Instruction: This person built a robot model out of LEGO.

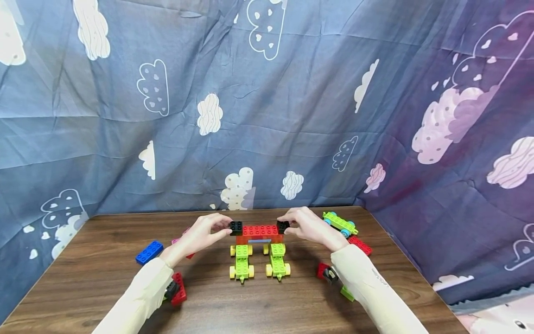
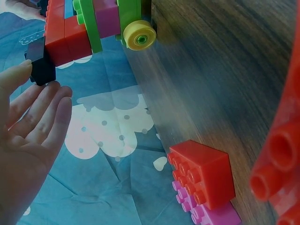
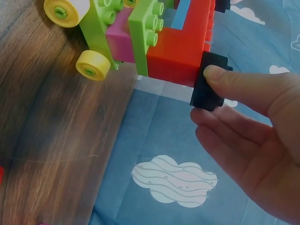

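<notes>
Pinching at both ends: left hand [image 1: 201, 234] is grasping the left black block [image 1: 236, 227]; right hand [image 1: 309, 226] is grasping the right black block [image 1: 283, 226], thumb against fingertips on each.
Black-block step: hands appear to be fitting or steadying the pair at the two ends of the red block [image 1: 260, 230]; whether the studs are fully locking, cannot tell.
Next press: probably calling for level, even pressure from both sides, without skewing the cars; one end rocking loose seems the likely slip.
Hand pose: palms are facing inward, nearly mirroring each other; in the left wrist view the lower fingers are lying side by side, barely bending; in the right wrist view the thumb is resting across the block's face.
Sleeves: left sleeve [image 1: 143, 290] and right sleeve [image 1: 371, 287] are slanting forward and inward over the table [image 1: 233, 313].
Red block: running crosswise between the hands, meeting the green bricks at the far end of the left car [image 1: 242, 264] and right car [image 1: 277, 262].
Yellow wheels: cars are standing side by side, apart.
Loose bricks: blue brick [image 1: 149, 252] is lying left; blue-wheeled car [image 1: 340, 223] and red brick [image 1: 360, 246] are lying right.
</notes>
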A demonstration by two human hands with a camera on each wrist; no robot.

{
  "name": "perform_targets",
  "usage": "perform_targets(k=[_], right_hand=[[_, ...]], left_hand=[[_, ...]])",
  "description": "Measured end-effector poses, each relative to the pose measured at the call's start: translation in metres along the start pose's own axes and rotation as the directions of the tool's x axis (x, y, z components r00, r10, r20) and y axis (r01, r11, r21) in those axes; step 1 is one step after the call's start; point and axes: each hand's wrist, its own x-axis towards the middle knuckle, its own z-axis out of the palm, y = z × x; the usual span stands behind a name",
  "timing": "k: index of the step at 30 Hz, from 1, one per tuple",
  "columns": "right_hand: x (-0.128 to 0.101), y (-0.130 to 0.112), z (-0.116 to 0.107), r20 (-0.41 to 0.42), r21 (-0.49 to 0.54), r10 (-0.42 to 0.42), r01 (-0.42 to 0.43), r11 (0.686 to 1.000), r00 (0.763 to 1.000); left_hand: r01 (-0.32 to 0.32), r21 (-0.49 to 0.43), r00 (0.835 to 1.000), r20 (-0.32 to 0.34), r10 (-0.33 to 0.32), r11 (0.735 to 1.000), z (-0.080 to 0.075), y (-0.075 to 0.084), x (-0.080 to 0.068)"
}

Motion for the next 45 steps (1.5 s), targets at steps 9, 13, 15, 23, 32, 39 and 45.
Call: perform_targets(k=[9,13,15,23,32,39,45], right_hand=[[-0.0044,-0.0041,0.0001,0.035,-0.004,0.050,-0.050,0.999,0.998],[-0.0055,-0.0022,0.0012,0.015,0.006,0.030,-0.031,1.000,0.999],[-0.0056,-0.0020,0.0014,-0.001,0.009,0.018,-0.018,1.000,1.000],[-0.0055,-0.0033,0.0036,-0.066,-0.044,-0.015,0.012,0.999,0.998],[-0.0044,-0.0055,0.0025,-0.048,-0.056,0.008,-0.011,0.998,0.999],[-0.0038,-0.0051,0.0001,-0.022,-0.059,0.008,-0.009,0.998,1.000],[-0.0040,-0.0046,0.0006,-0.022,-0.059,0.004,-0.005,0.998,1.000]], left_hand=[[0.010,0.004,1.000,0.010,-0.010,1.000,-0.0011,-0.0003,-0.0006],[0.014,0.005,1.000,0.018,-0.014,1.000,-0.0011,0.0004,-0.0001],[0.018,0.009,1.000,0.021,-0.019,1.000,-0.0014,0.0012,0.0004],[0.041,0.027,0.998,0.051,-0.043,0.999,-0.0026,0.0043,0.0015],[0.043,0.024,0.998,0.047,-0.044,0.999,-0.0022,0.0047,0.0022],[0.042,0.022,0.998,0.049,-0.043,0.999,-0.0020,0.0056,0.0022],[0.043,0.024,0.998,0.051,-0.044,0.999,-0.0019,0.0053,0.0019]])
